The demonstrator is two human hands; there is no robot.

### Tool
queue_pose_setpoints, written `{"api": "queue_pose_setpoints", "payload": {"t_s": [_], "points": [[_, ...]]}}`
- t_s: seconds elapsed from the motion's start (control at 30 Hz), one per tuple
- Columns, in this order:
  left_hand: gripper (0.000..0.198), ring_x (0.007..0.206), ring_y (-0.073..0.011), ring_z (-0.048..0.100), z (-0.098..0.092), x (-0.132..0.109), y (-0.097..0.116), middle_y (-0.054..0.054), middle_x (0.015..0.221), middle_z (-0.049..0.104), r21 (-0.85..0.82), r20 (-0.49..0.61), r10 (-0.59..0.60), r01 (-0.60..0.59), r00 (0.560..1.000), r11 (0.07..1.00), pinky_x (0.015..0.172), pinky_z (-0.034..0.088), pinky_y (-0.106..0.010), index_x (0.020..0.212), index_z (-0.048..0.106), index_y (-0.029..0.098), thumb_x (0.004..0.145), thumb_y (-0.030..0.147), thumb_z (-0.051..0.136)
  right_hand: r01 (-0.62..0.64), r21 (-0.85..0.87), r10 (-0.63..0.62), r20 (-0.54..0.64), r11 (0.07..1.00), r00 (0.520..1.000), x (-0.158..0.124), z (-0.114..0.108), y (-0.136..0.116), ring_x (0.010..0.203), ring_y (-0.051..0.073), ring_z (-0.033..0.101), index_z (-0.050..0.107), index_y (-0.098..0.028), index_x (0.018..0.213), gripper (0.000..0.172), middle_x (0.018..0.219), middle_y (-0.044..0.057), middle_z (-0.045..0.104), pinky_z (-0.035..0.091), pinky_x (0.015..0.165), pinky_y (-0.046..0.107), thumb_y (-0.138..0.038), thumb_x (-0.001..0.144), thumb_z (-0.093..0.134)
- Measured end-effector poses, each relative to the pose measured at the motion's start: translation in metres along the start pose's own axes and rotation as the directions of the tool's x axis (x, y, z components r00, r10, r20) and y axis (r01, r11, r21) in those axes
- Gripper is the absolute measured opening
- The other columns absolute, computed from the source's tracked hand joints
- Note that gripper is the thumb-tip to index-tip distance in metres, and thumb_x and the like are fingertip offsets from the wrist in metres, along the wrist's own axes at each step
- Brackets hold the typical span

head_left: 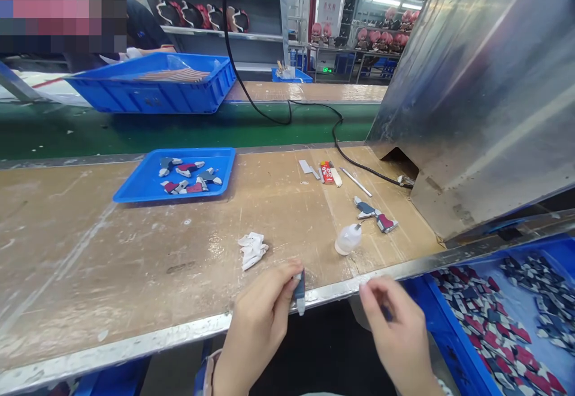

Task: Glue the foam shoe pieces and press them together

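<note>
My left hand (263,312) pinches a small dark blue and light grey moulded piece (299,291) between thumb and fingers, over the table's front edge. My right hand (398,324) is to its right, apart from the piece, with thumb and index finger closed together; whether anything tiny is between them cannot be made out. A small translucent squeeze bottle (348,239) with a thin metal nozzle stands on the table beyond my right hand. Just behind it lie a blue-grey piece (365,208) and a maroon-grey piece (386,223). Crumpled white tissue (253,250) lies beyond my left hand.
A shallow blue tray (135,191) holds several similar pieces. A red packet (326,172), a thin rod (356,182) and a black cable (314,103) lie farther back. At right are a metal housing (476,102) and a blue bin (449,336) full of pieces. A person is across the bench.
</note>
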State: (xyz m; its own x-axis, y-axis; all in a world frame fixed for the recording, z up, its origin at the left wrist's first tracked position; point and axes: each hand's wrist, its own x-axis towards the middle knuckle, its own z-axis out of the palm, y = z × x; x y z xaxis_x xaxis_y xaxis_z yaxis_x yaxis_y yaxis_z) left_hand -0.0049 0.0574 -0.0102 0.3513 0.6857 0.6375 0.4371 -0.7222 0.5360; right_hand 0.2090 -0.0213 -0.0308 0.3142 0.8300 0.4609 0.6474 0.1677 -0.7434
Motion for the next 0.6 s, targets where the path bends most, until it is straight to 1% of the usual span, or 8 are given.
{"api": "queue_pose_setpoints", "payload": {"t_s": [0.03, 0.1, 0.13, 0.17, 0.27, 0.4, 0.47, 0.6], "points": [[0.021, 0.099, -0.0196, 0.075, 0.002, 0.002, -0.003, -0.006, 0.106, 0.077, -0.006, 0.031, -0.014, 0.014, 0.999, 1.0, 0.086, 0.062, -0.026, 0.112, 0.068, 0.02, 0.101, 0.011, 0.052, -0.105, 0.0, 0.105, -0.023, 0.994, 0.994, 0.009, -0.001, 0.005, 0.065, 0.014, 0.06, 0.064, -0.019, 0.096, 0.02, 0.076, 0.001, 0.061, 0.049, 0.057, 0.023, -0.039, 0.094, 0.065], [0.021, 0.098, -0.0192, 0.075, 0.007, 0.003, -0.006, -0.006, 0.106, 0.076, -0.014, 0.078, -0.048, 0.049, 0.996, 0.999, 0.084, 0.063, -0.026, 0.113, 0.067, 0.021, 0.102, 0.014, 0.05, -0.292, 0.022, 0.293, -0.019, 0.956, 0.956, 0.026, -0.001, 0.012, 0.07, 0.017, 0.06, 0.061, -0.02, 0.116, 0.042, 0.085, 0.002, 0.06, 0.052, 0.062, 0.027, -0.052, 0.089, 0.068], [0.02, 0.099, -0.0192, 0.074, 0.009, 0.001, -0.007, -0.006, 0.107, 0.076, -0.018, 0.093, -0.062, 0.064, 0.994, 0.998, 0.084, 0.063, -0.026, 0.114, 0.066, 0.021, 0.102, 0.016, 0.051, -0.353, 0.034, 0.353, 0.007, 0.935, 0.936, 0.034, 0.001, 0.015, 0.072, 0.018, 0.058, 0.058, -0.022, 0.122, 0.051, 0.088, 0.002, 0.058, 0.052, 0.066, 0.03, -0.056, 0.087, 0.068], [0.019, 0.101, -0.0195, 0.074, 0.011, -0.001, -0.007, -0.006, 0.109, 0.075, -0.02, 0.098, -0.072, 0.074, 0.993, 0.997, 0.083, 0.063, -0.026, 0.116, 0.065, 0.021, 0.102, 0.018, 0.053, -0.383, 0.045, 0.381, 0.042, 0.923, 0.924, 0.041, 0.003, 0.017, 0.073, 0.018, 0.057, 0.056, -0.023, 0.126, 0.056, 0.091, 0.002, 0.056, 0.052, 0.07, 0.033, -0.059, 0.085, 0.069], [0.019, 0.105, -0.0202, 0.073, 0.015, -0.011, -0.008, -0.008, 0.117, 0.072, -0.024, 0.075, -0.086, 0.089, 0.993, 0.996, 0.084, 0.064, -0.025, 0.119, 0.064, 0.021, 0.101, 0.024, 0.06, -0.389, 0.057, 0.379, 0.134, 0.919, 0.915, 0.058, 0.014, 0.017, 0.082, 0.021, 0.054, 0.054, -0.026, 0.13, 0.062, 0.1, 0.003, 0.057, 0.049, 0.082, 0.04, -0.06, 0.081, 0.071], [0.013, 0.103, -0.017, 0.072, 0.019, -0.019, -0.008, -0.007, 0.112, 0.071, -0.029, 0.033, -0.11, 0.111, 0.993, 0.993, 0.084, 0.063, -0.022, 0.113, 0.064, 0.021, 0.1, 0.021, 0.061, -0.388, 0.051, 0.37, 0.213, 0.92, 0.904, 0.068, 0.024, 0.014, 0.088, 0.023, 0.055, 0.054, -0.027, 0.131, 0.063, 0.115, 0.006, 0.064, 0.046, 0.087, 0.042, -0.055, 0.078, 0.074], [0.012, 0.103, -0.0159, 0.072, 0.02, -0.019, -0.007, -0.005, 0.108, 0.072, -0.033, 0.028, -0.118, 0.119, 0.993, 0.992, 0.086, 0.062, -0.02, 0.111, 0.063, 0.021, 0.101, 0.018, 0.06, -0.395, 0.014, 0.38, 0.248, 0.919, 0.891, 0.071, 0.025, 0.013, 0.09, 0.024, 0.056, 0.058, -0.025, 0.127, 0.058, 0.114, 0.006, 0.065, 0.046, 0.088, 0.042, -0.052, 0.078, 0.074], [0.01, 0.104, -0.015, 0.073, 0.02, -0.015, -0.004, -0.006, 0.107, 0.072, -0.038, 0.034, -0.122, 0.123, 0.992, 0.992, 0.086, 0.061, -0.018, 0.11, 0.062, 0.019, 0.102, 0.018, 0.058, -0.384, -0.026, 0.374, 0.301, 0.923, 0.877, 0.071, 0.024, 0.015, 0.09, 0.025, 0.057, 0.067, -0.022, 0.112, 0.043, 0.101, 0.006, 0.067, 0.047, 0.086, 0.04, -0.049, 0.08, 0.073]]}}
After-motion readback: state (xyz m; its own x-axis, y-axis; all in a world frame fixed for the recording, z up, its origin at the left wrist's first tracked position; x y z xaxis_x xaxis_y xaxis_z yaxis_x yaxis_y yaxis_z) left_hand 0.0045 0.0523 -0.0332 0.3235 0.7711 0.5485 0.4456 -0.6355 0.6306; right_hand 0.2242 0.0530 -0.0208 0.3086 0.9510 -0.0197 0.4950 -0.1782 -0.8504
